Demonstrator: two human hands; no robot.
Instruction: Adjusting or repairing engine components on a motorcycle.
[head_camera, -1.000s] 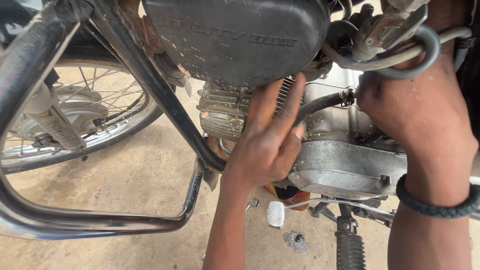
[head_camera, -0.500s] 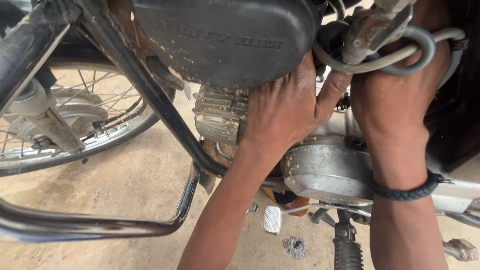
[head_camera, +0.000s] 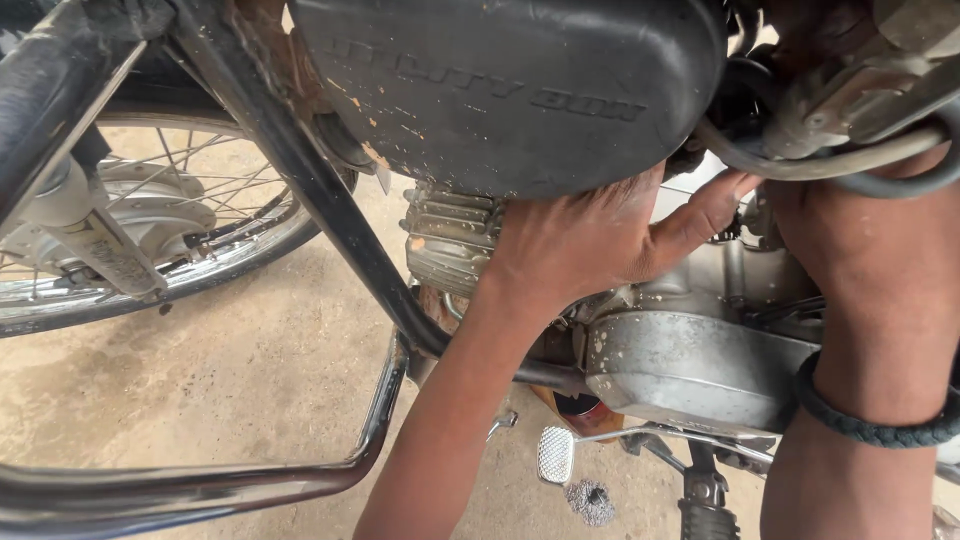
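Dusty ground — one motorcycle engine (head_camera: 690, 350), two hands (head_camera: 600, 235) reaching in.

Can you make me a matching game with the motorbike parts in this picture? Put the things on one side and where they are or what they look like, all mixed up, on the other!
Things:
1. black side cover
2. spoked wheel
3. silver engine case
4. braided wristband

Descriptions:
A. far left, behind the black frame tube
B. dark band around the right forearm
C. top middle, mud-speckled, just above the left hand
D. dull metal, low down between the two arms

Pairs: 1-C, 2-A, 3-D, 4-B
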